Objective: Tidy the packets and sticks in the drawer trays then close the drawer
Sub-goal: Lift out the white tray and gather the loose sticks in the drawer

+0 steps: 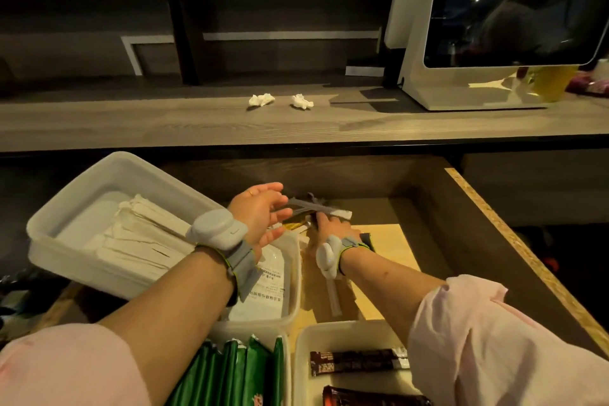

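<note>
The drawer (514, 241) stands pulled out below the counter. My right hand (329, 224) reaches to the back of the drawer and grips a bunch of thin grey sticks (313, 206) above a gold packet (293, 226). My left hand (263, 214) hovers just left of the sticks, fingers spread and palm facing them, holding nothing. A clear tray (49, 234) of white paper-wrapped sticks sits tilted at the left. Below my left wrist a second clear tray (295, 273) holds white printed packets. A wrapped stick (333, 300) lies on the drawer floor under my right wrist.
At the front, one tray holds green packets (237, 372) and a white tray (349, 333) holds dark brown stick packets (356, 361). Two crumpled tissues (280, 100) lie on the wooden counter (131, 122). A white screen unit (494, 26) stands at the counter's right.
</note>
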{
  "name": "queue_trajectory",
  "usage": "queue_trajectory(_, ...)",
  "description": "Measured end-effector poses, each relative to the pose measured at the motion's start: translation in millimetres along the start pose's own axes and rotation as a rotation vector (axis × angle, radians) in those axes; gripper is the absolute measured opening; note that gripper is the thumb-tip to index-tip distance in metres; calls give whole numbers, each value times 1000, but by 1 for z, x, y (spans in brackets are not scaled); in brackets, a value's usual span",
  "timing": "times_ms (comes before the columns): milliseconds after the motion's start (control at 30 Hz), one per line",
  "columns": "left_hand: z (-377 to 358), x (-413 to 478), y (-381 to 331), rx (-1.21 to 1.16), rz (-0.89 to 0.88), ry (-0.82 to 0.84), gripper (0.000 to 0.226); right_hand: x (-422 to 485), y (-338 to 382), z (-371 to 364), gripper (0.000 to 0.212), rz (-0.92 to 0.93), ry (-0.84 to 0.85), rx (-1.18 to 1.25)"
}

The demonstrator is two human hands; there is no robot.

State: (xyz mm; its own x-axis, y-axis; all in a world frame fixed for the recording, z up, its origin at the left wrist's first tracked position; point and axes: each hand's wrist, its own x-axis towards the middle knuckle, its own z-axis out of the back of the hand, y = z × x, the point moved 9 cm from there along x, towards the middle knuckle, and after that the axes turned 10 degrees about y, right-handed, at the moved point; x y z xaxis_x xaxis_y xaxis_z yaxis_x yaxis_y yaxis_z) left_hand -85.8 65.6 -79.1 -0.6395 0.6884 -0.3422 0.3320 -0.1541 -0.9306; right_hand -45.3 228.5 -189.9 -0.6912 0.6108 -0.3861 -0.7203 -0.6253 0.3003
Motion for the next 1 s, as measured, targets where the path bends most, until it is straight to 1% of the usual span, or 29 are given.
queue_trajectory(33, 2, 0, 0, -8, 4, -5, 16, 0, 1, 6, 47, 18, -39, 4)
queue_trajectory(67, 4, 0, 1, -13, 7, -11, 16, -2, 1, 10, 42, 19, -61, 1)
queue_trajectory(200, 5, 1, 4, 4, 2, -28, 17, -4, -13, 19, 33, -51, -52, 32)
queue_trajectory(267, 4, 2, 5, 7, -3, -25, 16, -6, -18, 22, 27, -72, -12, 5)
queue_trajectory(433, -3, 2, 10, 51, 16, 25, 15, -15, -21, 18, 10, -52, 79, -178)
queue_trajectory(533, -6, 2, 13, 71, 10, 48, 18, -21, -23, 14, 4, -19, 178, -191)
queue_trajectory(567, -6, 3, 14, 78, 10, 45, 19, -23, -25, 13, 10, -1, 202, -166)
queue_trajectory(633, -6, 6, 16, 75, 28, 43, 17, -34, -29, 19, 35, 5, 247, -89)
queue_trajectory(667, -7, 8, 18, 69, 41, 48, 15, -38, -34, 21, 39, -9, 282, -76)
queue_trajectory(767, -12, 8, 21, 89, 90, 77, 25, -58, -50, 29, 35, -81, 342, -68)
queue_trajectory(800, -12, 8, 23, 85, 106, 82, 29, -61, -51, 29, 30, -75, 377, -27)
queue_trajectory(833, -15, 8, 24, 84, 119, 96, 31, -63, -51, 30, 25, -65, 391, 62)
queue_trajectory(933, -25, 5, 29, 68, 152, 138, 42, -70, -48, 40, 18, -10, 349, 239)
queue_trajectory(1000, -30, 6, 34, 90, 133, 162, 56, -77, -36, 47, 19, 43, 310, 258)
